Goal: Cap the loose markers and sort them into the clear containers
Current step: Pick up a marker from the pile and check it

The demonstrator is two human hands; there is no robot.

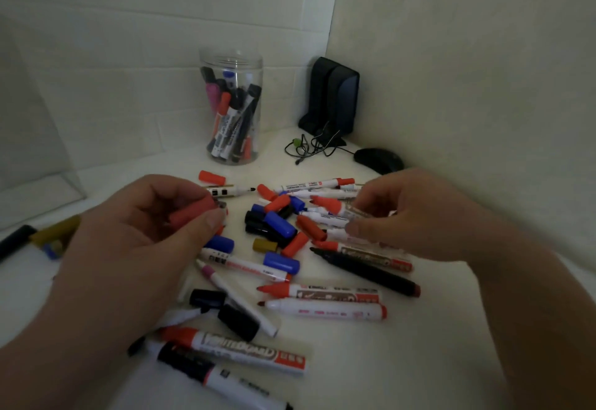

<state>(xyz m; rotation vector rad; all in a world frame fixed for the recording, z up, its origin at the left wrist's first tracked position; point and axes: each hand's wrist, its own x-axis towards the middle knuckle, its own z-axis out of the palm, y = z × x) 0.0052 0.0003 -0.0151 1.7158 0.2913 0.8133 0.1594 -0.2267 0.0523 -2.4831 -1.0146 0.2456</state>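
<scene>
Loose markers (322, 309) and caps in red, blue and black (277, 222) lie scattered across the white table (371, 361). My left hand (138, 235) pinches a red cap (190, 214) between thumb and fingers, just above the pile's left side. On the right of the pile, my right hand (419, 212) grips a red-tipped whiteboard marker (342, 208) whose tip points left. A clear round jar (232, 106) at the back stands upright and holds several capped markers.
A clear box (35, 151) stands at the far left with a yellow and a black marker (48, 235) in front of it. A black speaker (335, 96), tangled cable (309, 146) and a black mouse (379, 159) fill the back right corner by the walls.
</scene>
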